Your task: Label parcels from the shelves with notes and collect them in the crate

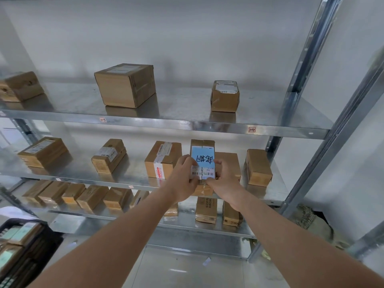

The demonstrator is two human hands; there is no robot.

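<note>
Holding a small parcel (202, 163) up before the middle shelf (124, 179), left hand (184, 177) and right hand (222, 179) gripping its sides. Pressing a blue note (202, 159) onto its face. Likely handling light and stiff; best gripping the side edges.

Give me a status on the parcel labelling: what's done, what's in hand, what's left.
Done: the black crate at lower left already holds several parcels. In hand: the left hand and right hand grip a small parcel in front of the middle shelf, a blue note stuck on its face. Left: this parcel is not yet in the crate, and many boxes on the shelves show no note.
</note>
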